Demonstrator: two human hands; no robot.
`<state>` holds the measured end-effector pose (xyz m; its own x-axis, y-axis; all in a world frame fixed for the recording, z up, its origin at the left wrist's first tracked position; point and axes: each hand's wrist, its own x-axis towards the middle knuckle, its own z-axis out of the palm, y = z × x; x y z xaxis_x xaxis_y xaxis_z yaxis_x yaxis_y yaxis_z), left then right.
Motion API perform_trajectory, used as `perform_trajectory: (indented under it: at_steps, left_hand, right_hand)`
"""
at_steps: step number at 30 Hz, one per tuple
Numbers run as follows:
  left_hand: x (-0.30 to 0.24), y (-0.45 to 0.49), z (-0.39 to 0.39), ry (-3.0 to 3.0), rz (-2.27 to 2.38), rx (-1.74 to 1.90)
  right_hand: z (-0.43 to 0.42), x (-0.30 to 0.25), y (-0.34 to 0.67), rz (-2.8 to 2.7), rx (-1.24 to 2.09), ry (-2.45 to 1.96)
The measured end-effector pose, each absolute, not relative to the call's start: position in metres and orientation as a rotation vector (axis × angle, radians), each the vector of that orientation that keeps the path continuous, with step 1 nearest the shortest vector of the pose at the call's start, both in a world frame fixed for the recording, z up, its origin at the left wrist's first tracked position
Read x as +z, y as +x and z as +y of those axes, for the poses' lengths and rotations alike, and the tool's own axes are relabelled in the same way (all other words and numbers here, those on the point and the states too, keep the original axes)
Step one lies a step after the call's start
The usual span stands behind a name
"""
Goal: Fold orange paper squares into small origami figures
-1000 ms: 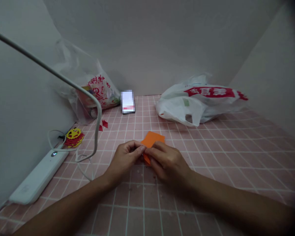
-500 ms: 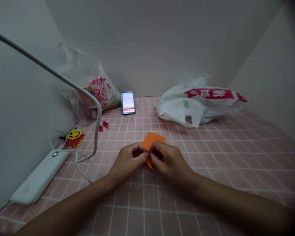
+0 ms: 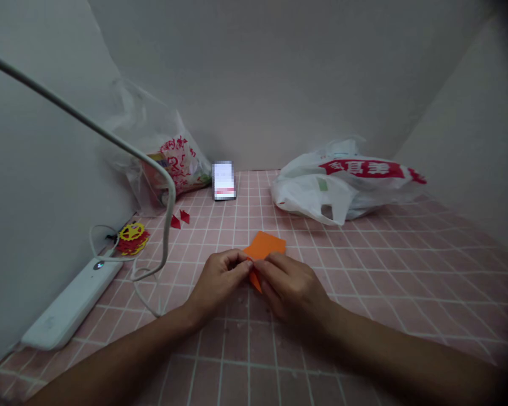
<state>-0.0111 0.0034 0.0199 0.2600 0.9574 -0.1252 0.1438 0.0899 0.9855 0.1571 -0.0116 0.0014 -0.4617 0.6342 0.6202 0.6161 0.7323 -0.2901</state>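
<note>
A partly folded sheet of orange paper lies between my hands over the pink tiled-pattern surface. My left hand pinches its near left edge between thumb and forefinger. From the other side my right hand grips the paper, its fingertips touching those of the left hand. A narrow orange flap points down toward me below the fingertips. The fingers cover the fold itself.
At the back left a clear plastic bag stands beside a lit phone. A white bag lies back right. Small red folded pieces, red-and-yellow cutouts, a white power strip and a cable are at left.
My right fingers have shifted slightly left across the paper and stretched flatter toward the left fingertips. The whole view has moved a little; the left hand keeps its pinch.
</note>
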Motion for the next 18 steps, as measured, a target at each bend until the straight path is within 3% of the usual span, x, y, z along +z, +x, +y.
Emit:
perform_trajectory:
  at_steps: [7,18]
  left_hand:
    - [0.015,-0.012,0.007,1.199,1.071,0.873]
    - [0.004,-0.013,0.013,1.126,1.033,0.824]
  right_hand:
    - [-0.01,-0.001,0.156,-2.309,-0.335,-0.798]
    - [-0.009,0.0,0.155,-2.425,-0.555,-0.738]
